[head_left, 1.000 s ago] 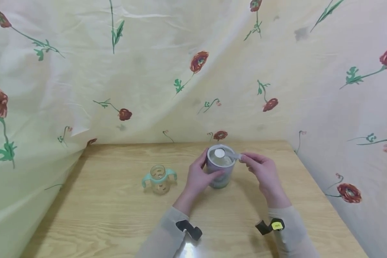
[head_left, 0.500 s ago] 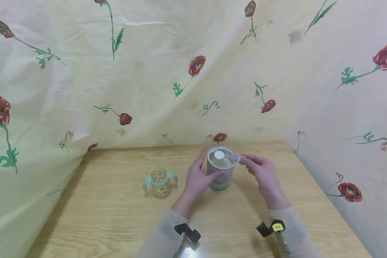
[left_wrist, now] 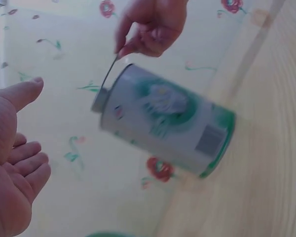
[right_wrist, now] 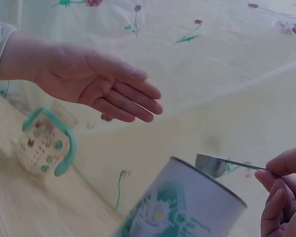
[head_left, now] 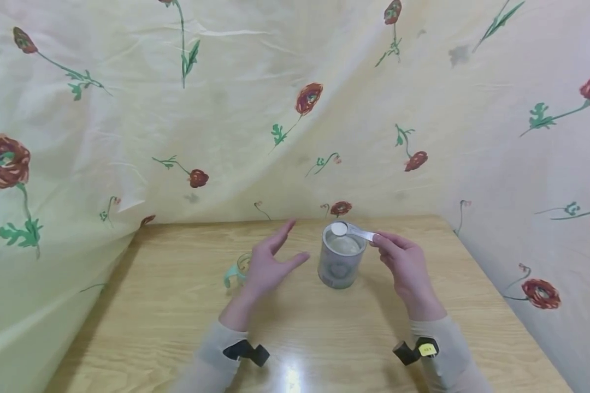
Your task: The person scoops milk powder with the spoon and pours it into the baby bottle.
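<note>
My right hand (head_left: 407,270) pinches the handle of a metal measuring spoon (head_left: 340,228), whose bowl is full of white powder and hovers over the open top of a tin (head_left: 341,267). The tin stands upright on the table, white with green print in the left wrist view (left_wrist: 163,118). Between the tin and a clear cup, my left hand (head_left: 267,267) is in the air with fingers and thumb spread, holding nothing. That cup (right_wrist: 42,148) has turquoise handles; in the head view the left hand and wrist partly hide it.
The wooden table (head_left: 324,338) ends at a hanging cloth (head_left: 236,109) with red flowers, which also runs along both sides. Black wrist cameras sit on both sleeves.
My left hand has let go of the tin and moved left, now in front of the cup. The right hand holds the spoon slightly higher, its bowl near the tin's back rim.
</note>
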Demonstrator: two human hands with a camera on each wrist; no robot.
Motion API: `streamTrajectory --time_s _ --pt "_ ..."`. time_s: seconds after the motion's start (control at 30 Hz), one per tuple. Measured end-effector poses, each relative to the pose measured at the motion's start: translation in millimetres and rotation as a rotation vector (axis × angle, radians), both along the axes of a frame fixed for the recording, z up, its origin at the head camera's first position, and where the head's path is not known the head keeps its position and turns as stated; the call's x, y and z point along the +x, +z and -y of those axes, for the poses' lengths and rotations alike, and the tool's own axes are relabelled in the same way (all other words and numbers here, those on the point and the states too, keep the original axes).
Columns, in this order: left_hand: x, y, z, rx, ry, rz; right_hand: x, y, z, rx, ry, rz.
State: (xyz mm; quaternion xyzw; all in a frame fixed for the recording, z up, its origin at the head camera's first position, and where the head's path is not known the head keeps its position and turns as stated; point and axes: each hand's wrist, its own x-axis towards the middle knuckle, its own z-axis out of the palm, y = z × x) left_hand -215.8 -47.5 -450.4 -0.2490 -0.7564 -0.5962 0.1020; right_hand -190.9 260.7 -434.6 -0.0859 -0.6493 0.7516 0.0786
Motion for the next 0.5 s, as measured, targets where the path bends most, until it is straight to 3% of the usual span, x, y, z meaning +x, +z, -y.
streamTrajectory --time_s 0.2,0.5 --pt "2.5 2.7 42.9 -0.013 0.028 -0.009 3.6 7.1 12 -0.047 0.032 -0.026" --pt "1.8 -16.7 89.8 -0.033 0.074 -0.008 5.3 14.4 29 -0.076 0.057 -0.047"
